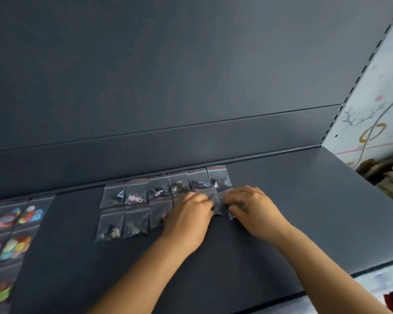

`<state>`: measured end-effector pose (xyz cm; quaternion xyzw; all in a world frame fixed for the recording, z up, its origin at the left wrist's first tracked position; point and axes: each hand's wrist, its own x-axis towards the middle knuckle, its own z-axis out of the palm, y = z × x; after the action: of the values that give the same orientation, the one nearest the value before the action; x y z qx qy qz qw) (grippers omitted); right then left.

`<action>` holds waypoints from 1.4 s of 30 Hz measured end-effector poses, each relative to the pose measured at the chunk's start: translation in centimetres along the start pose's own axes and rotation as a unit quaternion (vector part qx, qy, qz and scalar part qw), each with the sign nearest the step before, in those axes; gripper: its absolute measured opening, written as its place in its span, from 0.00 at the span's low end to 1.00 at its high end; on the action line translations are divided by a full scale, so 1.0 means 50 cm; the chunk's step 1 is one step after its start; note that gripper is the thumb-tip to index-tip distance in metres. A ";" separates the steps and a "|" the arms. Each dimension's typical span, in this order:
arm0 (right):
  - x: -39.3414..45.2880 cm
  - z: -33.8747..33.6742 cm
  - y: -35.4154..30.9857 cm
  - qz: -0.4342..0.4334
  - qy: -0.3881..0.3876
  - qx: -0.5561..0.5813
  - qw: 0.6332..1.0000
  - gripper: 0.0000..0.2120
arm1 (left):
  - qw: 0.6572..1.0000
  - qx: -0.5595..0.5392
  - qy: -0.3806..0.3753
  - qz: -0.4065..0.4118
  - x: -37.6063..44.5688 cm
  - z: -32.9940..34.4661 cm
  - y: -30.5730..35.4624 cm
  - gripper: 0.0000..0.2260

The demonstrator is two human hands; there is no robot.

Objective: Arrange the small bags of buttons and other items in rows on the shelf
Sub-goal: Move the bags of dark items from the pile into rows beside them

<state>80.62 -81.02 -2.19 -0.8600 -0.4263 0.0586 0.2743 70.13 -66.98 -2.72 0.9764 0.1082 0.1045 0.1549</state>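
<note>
On dark shelf (281, 211), both hands palm-down, fingers (204, 199) curled on small bags (218, 206).

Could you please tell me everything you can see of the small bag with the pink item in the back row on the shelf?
The bag with the pink item is a small clear plastic pouch with a reddish strip along its top. It lies flat on the dark shelf, second from the left in the back row, near the back wall. Its sides meet or slightly overlap the neighbouring bags. Inside, a pink piece and something pale sit near the bottom; what they are is too blurred to tell. Neither hand touches it.
</note>
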 end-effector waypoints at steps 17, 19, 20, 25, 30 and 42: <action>0.011 0.001 0.002 0.019 -0.024 -0.045 0.999 0.08 | 0.999 0.018 0.007 -0.033 -0.004 0.012 0.023 0.13; 0.010 0.003 0.001 0.022 -0.018 -0.045 0.999 0.08 | 0.999 0.022 0.000 -0.038 -0.003 0.013 0.027 0.14; 0.009 0.004 0.000 0.024 -0.014 -0.044 0.999 0.08 | 0.999 0.025 -0.003 -0.040 -0.004 0.014 0.028 0.14; 0.006 0.001 -0.006 0.026 -0.021 -0.058 0.998 0.09 | 0.998 0.034 -0.002 -0.050 -0.005 0.011 0.036 0.16; -0.008 0.004 -0.043 0.010 -0.004 -0.058 0.998 0.15 | 0.996 0.033 0.039 -0.068 -0.038 -0.015 0.037 0.19; -0.085 0.121 -0.276 -0.132 -0.089 -0.100 0.982 0.31 | 0.967 0.084 0.101 -0.217 -0.341 -0.125 -0.092 0.26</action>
<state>66.26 -75.00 -0.68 -0.8107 -0.5625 0.0556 0.1527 51.55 -65.12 -1.28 0.9235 0.3409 0.1569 0.0797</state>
